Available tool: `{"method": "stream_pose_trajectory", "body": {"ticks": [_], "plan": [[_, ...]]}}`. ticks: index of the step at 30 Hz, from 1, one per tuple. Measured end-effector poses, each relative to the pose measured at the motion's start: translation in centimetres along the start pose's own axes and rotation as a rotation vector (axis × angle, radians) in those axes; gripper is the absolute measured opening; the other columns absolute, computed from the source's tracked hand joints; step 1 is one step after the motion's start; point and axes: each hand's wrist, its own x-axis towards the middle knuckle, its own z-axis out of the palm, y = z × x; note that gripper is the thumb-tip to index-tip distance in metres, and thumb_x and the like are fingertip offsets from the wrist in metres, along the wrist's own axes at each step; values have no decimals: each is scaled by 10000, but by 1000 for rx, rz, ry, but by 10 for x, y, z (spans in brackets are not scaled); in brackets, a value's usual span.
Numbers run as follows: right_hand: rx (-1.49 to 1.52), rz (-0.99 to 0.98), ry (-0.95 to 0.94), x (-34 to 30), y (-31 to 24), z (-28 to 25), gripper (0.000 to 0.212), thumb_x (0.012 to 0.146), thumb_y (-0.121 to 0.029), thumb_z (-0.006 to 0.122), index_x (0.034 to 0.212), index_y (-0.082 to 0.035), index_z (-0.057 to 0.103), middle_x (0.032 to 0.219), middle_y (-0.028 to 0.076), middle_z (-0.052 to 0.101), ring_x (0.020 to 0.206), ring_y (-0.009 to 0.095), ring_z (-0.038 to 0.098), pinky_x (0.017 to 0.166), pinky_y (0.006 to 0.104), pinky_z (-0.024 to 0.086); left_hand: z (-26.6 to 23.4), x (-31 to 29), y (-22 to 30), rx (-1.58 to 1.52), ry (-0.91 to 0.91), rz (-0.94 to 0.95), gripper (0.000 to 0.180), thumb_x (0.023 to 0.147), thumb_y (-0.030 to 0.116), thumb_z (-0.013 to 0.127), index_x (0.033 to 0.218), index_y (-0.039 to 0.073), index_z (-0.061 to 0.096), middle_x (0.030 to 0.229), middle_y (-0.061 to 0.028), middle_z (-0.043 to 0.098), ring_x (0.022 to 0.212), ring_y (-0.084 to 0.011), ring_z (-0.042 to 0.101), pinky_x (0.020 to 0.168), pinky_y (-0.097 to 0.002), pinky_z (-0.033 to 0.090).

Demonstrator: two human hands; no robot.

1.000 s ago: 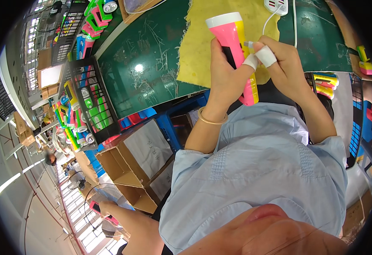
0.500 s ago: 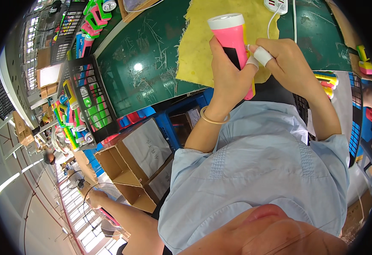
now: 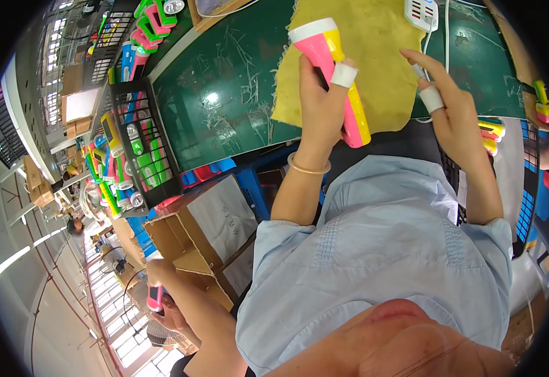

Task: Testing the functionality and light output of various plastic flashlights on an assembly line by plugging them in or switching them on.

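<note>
My left hand (image 3: 324, 103) is wrapped round a flashlight (image 3: 354, 119) with a pink and yellow body and a white head, which points up and away. The thumb, with white tape on it, presses on its side. My right hand (image 3: 447, 100) is off to the right, apart from the flashlight. Its index finger is stretched out and its taped thumb stands away from it. A small pale bit shows between these fingers; I cannot make out what it is. Close by, a white cable (image 3: 426, 43) runs from a white multi-port charger (image 3: 421, 14) and passes behind the fingers.
A yellow cloth (image 3: 381, 38) covers part of the green table (image 3: 224, 81). Black baskets (image 3: 172, 182) with several flashlights stand at left. Open cardboard boxes (image 3: 183, 242) sit below. At lower left, another person's hand (image 3: 172, 314) is beside a pink item (image 3: 154, 298).
My right hand has come off the flashlight and moved right, its fingers spreading. The flashlight has turned, showing more yellow, and shifted slightly left. The other person's hands have moved.
</note>
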Motion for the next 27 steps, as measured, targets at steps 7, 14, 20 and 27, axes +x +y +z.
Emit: {"method": "stream_pose_trajectory", "body": {"ticks": [7, 14, 20, 27], "plan": [[151, 133, -469, 6, 6, 14, 482, 714, 75, 377, 1170, -16, 506, 1036, 178, 584, 722, 207, 543, 712, 278, 442, 13, -6, -1, -209, 48, 22, 276, 884, 225, 470, 1047, 5, 440, 801, -80, 539, 713, -165, 541, 682, -295, 445], [632, 155, -348, 9, 28, 50, 385, 830, -172, 591, 1136, 49, 512, 924, 98, 603, 841, 113, 544, 755, 259, 444, 15, 1, 9, -231, 13, 133, 420, 876, 388, 454, 1065, 14, 492, 842, -115, 579, 794, -195, 557, 713, -306, 457], [759, 235, -376, 10, 28, 62, 406, 822, -187, 607, 1148, 37, 514, 864, 28, 579, 797, 75, 514, 721, 241, 430, 6, 20, 18, -524, 85, -11, 539, 877, 510, 360, 1021, 13, 511, 809, -130, 583, 732, -224, 561, 684, -325, 464], [736, 176, -475, 17, 18, 56, 400, 842, -275, 581, 1115, 14, 541, 842, 22, 579, 759, 74, 511, 686, 234, 424, 9, 20, 27, -629, 7, -36, 593, 867, 555, 310, 996, 14, 514, 808, -136, 580, 718, -242, 554, 688, -341, 459]]}}
